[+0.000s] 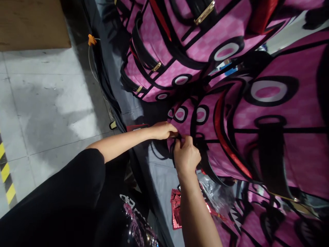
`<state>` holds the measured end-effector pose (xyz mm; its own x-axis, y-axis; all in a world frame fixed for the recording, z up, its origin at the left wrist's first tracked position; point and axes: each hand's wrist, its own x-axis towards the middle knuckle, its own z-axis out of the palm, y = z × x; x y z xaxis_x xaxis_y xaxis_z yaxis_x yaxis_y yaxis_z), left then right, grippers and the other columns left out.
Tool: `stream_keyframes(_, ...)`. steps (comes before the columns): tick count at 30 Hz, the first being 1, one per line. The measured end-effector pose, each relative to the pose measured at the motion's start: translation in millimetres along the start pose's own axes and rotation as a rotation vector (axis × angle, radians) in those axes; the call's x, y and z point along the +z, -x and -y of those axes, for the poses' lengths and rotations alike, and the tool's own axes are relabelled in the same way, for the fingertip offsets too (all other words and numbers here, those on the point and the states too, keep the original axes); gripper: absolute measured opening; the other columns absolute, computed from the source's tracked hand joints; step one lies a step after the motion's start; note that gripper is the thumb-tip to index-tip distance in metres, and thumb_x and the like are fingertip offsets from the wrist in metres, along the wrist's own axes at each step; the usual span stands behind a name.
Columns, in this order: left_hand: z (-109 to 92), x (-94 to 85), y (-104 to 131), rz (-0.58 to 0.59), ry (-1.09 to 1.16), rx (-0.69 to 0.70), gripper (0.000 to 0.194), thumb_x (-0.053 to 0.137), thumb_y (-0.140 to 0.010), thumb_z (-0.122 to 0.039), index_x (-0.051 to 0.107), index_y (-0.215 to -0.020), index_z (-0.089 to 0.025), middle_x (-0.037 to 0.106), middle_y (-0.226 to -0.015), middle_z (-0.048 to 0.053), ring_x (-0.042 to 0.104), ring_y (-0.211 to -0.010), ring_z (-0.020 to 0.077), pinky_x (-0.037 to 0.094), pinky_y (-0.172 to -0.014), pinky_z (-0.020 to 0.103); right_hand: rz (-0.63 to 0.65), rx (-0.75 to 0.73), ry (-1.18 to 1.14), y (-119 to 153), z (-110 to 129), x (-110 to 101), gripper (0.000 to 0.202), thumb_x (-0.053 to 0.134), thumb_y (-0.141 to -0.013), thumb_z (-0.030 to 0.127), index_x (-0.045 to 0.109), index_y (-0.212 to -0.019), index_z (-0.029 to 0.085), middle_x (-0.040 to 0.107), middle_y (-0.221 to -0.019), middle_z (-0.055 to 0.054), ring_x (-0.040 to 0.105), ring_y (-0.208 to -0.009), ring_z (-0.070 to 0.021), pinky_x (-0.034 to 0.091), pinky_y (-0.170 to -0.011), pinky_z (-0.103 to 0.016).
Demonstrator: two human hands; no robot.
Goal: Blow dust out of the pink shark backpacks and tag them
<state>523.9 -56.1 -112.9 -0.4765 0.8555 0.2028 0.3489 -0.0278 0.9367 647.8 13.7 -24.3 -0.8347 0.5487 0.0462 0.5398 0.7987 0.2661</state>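
Note:
Pink checkered bags with black trim and white-and-pink ovals cover the right half of the head view. At the small end of one pink bag [185, 123], my left hand [164, 130] pinches a dark part near the edge. Right beside it, my right hand [187, 155] is closed with its fingers curled on the same dark edge. What exactly the fingers grip is hidden by the hands. A black strap [210, 168] hangs from this bag next to my right hand.
More pink bags [154, 55] with gold buckles stand behind. Red tags [176, 209] and clear plastic [218, 192] lie on the grey-covered table [156, 175] at the front. A cardboard box [33, 24] and an orange clip [91, 39] are at upper left.

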Motion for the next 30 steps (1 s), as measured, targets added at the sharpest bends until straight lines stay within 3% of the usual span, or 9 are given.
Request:
stream_keyframes(6,-6,-7.4,-12,0.09,0.056,-0.044,0.021,0.053,-0.078,-0.006,0.072,-0.077,-0.016,0.073,-0.078,0.0,0.065,-0.077,0.0123,0.042,-0.071,0.022,-0.102,-0.064,0.006,-3,3,12,0.018,0.055,-0.095,0.025,0.07,-0.094,0.015,0.062,-0.082,-0.006,0.038,-0.054,-0.0093,0.016,-0.052,-0.026)
stream_keyframes(9,-10,-17.4,-8,0.089,0.016,-0.13,0.013,0.058,-0.085,-0.017,0.068,-0.078,-0.015,0.072,-0.078,0.001,0.064,-0.075,0.0134,0.041,-0.068,0.024,-0.205,-0.075,0.007,3,-3,17,0.02,0.053,-0.095,0.025,0.067,-0.087,0.015,0.058,-0.083,-0.004,0.031,-0.053,-0.0082,0.014,-0.05,-0.025)
stream_keyframes(13,-6,-37.3,12,0.176,-0.097,-0.175,0.015,0.062,-0.088,-0.031,0.065,-0.093,-0.018,0.068,-0.076,-0.001,0.06,-0.07,0.0137,0.037,-0.064,0.025,-0.398,-0.117,-0.108,10,-15,16,0.02,0.048,-0.096,0.028,0.064,-0.091,0.016,0.061,-0.099,-0.009,0.049,-0.062,-0.0113,0.022,-0.05,-0.025)
stream_keyframes(15,-1,-44.5,24,0.281,0.005,-0.12,0.026,0.068,-0.082,-0.029,0.063,-0.106,-0.019,0.068,-0.079,-0.003,0.06,-0.072,0.0127,0.039,-0.065,0.024,-0.441,-0.151,-0.27,8,-15,17,0.02,0.046,-0.096,0.029,0.061,-0.093,0.017,0.065,-0.098,-0.01,0.058,-0.068,-0.0148,0.032,-0.053,-0.025)
stream_keyframes(17,5,-46.3,34,0.307,0.177,-0.051,0.048,0.072,-0.075,-0.021,0.056,-0.12,-0.021,0.068,-0.085,-0.004,0.061,-0.078,0.0118,0.042,-0.071,0.022,-0.433,-0.142,-0.521,2,-11,20,0.019,0.045,-0.097,0.033,0.056,-0.095,0.018,0.067,-0.087,-0.008,0.064,-0.068,-0.0165,0.041,-0.058,-0.026)
stream_keyframes(19,11,-41.8,41,0.154,0.271,-0.032,0.054,0.07,-0.071,-0.011,0.055,-0.122,-0.019,0.068,-0.092,-0.002,0.062,-0.085,0.0118,0.044,-0.077,0.023,-0.39,-0.104,-0.809,-6,-5,24,0.019,0.047,-0.097,0.038,0.05,-0.096,0.02,0.067,-0.082,-0.005,0.066,-0.062,-0.0161,0.047,-0.06,-0.027)
stream_keyframes(23,22,-22.1,44,-0.266,0.354,-0.024,0.018,0.065,-0.078,-0.01,0.066,-0.096,-0.014,0.068,-0.091,0.002,0.064,-0.086,0.0128,0.046,-0.078,0.025,-0.28,-0.109,-1.135,-20,2,29,0.022,0.054,-0.094,0.042,0.046,-0.093,0.022,0.068,-0.079,-0.002,0.065,-0.055,-0.0148,0.048,-0.055,-0.025)
stream_keyframes(26,21,-11.4,42,-0.332,0.291,0.121,0.008,0.065,-0.084,-0.016,0.072,-0.088,-0.015,0.07,-0.093,0.005,0.065,-0.084,0.0139,0.049,-0.08,0.028,-0.212,-0.174,-1.082,-25,-2,27,0.018,0.057,-0.093,0.038,0.054,-0.091,0.021,0.067,-0.076,-0.001,0.064,-0.057,-0.0142,0.049,-0.057,-0.025)
stream_keyframes(30,6,-8.4,43,-0.351,-0.077,0.256,0.013,0.064,-0.088,-0.018,0.076,-0.084,-0.021,0.068,-0.121,0.007,0.059,-0.11,0.0218,0.041,-0.102,0.043,-0.146,-0.339,-0.86,-24,-11,14,0.016,0.052,-0.094,0.03,0.064,-0.092,0.019,0.068,-0.08,-0.003,0.066,-0.067,-0.0158,0.051,-0.066,-0.027)
